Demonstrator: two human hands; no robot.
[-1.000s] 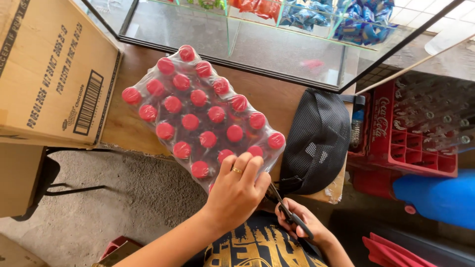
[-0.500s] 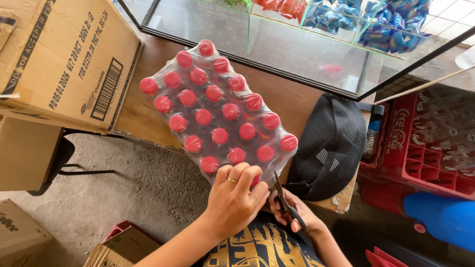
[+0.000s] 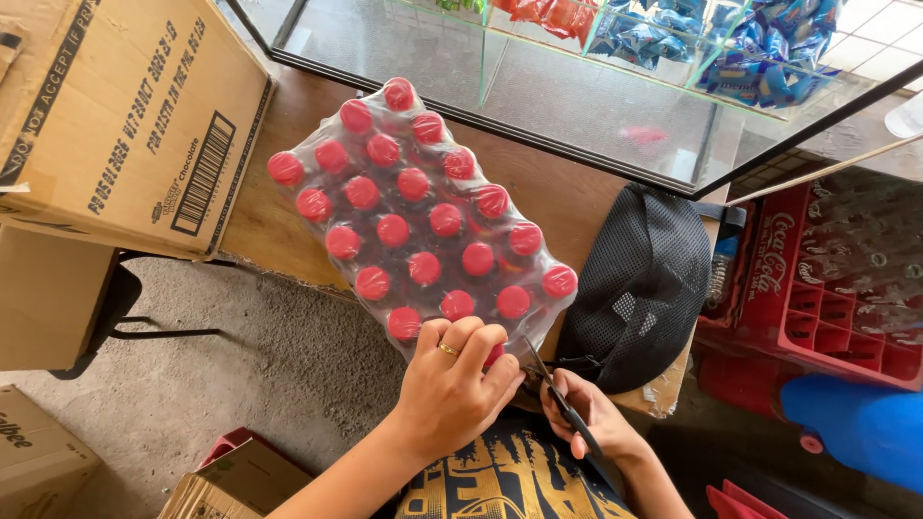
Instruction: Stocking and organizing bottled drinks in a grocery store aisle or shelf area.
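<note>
**Scissors at the near corner of the pack**

Left hand (image 3: 452,384) grips the near edge of the shrink-wrapped pack of red-capped bottles (image 3: 418,221), fingers curled on the plastic. Right hand (image 3: 588,418) is closed around black scissors (image 3: 558,399), blades pointing at the wrap's near corner. Versus a second ago: scissors have come up beside the left hand, which has barely moved (some shift is just head motion). Reads as the cut starting. Pack sits on the wooden table (image 3: 567,187), beside a black mesh bag (image 3: 644,279).
</note>
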